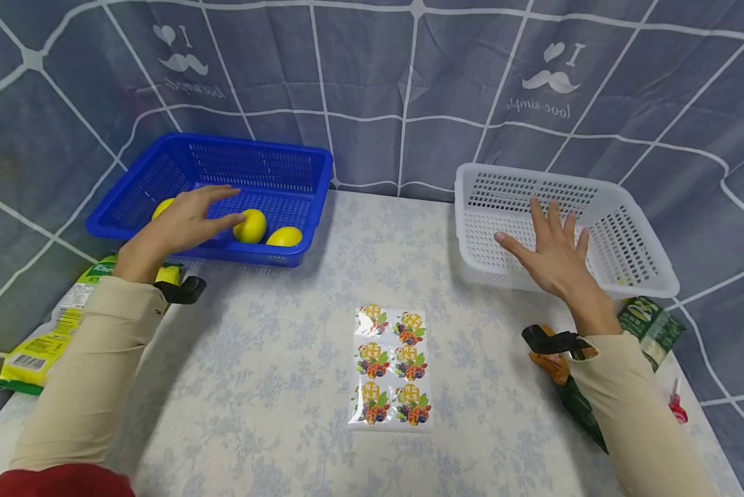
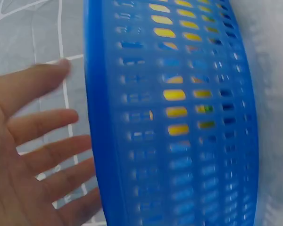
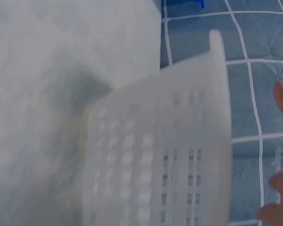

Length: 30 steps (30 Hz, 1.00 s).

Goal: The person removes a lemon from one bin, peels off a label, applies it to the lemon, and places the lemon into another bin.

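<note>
Above the blue basket (image 1: 266,148) on the left, my left hand (image 1: 182,221) hovers with its fingers spread and nothing gripped. In that basket lie a round yellow lemon (image 1: 254,224) near the thumb tip, a second lemon (image 1: 285,237) to its right, and another (image 1: 163,207) partly hidden behind the hand. On the right, my right hand (image 1: 558,259) is held over the white basket (image 1: 648,283), fingers fanned out and holding nothing. The left wrist view shows the left hand (image 2: 47,155) beside the blue basket's wall. Only fingertips of the right hand show in the right wrist view.
Between the baskets, nearer me, lies a sheet of fruit stickers (image 1: 390,369). A yellow-green bag (image 1: 55,331) lies under the left forearm. Near the right forearm are a green packet (image 1: 651,328), an orange-and-green packet (image 1: 580,411) and a small red item (image 1: 676,407). Grey checked cloth hangs behind.
</note>
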### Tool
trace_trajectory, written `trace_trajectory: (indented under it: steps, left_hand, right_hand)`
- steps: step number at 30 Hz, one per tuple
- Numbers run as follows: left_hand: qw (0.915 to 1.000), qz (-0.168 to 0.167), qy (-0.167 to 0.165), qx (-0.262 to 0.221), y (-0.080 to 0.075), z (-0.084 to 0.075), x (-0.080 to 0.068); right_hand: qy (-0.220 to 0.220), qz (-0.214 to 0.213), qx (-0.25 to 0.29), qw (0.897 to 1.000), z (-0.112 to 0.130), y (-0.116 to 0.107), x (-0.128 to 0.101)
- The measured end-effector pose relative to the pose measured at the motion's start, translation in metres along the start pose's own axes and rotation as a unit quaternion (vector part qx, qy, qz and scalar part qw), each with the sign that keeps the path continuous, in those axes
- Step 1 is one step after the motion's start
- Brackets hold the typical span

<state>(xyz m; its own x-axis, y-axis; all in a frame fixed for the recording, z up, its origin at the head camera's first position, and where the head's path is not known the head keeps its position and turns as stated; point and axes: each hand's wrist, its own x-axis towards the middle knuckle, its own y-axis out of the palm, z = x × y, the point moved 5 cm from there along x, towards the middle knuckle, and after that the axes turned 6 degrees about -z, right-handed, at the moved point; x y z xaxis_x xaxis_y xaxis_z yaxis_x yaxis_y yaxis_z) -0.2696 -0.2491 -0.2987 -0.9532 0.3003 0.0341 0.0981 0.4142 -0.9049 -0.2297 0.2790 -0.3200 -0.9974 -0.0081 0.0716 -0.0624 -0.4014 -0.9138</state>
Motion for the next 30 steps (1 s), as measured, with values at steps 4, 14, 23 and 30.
trace_trajectory:
  steps: [4, 14, 23, 30]
  left_hand:
    - [0.9994, 0.019, -0.019, -0.022, 0.003, 0.003, 0.010]
    - [0.9952, 0.090, -0.007, -0.037, 0.022, 0.006, 0.027]
    - [0.9925, 0.119, -0.016, -0.021, 0.030, 0.012, 0.047]
    - [0.9911, 0.117, -0.058, -0.028, 0.037, 0.016, 0.058]
  right_hand:
    - [0.012, 0.000, 0.073, 0.997, 0.020, 0.001, 0.014]
    - [-0.036, -0.063, 0.171, 0.983, 0.103, 0.023, 0.054]
    - [-0.059, 0.035, 0.223, 0.972, 0.191, 0.082, 0.073]
    - [-0.035, 0.137, 0.308, 0.941, 0.244, 0.140, 0.069]
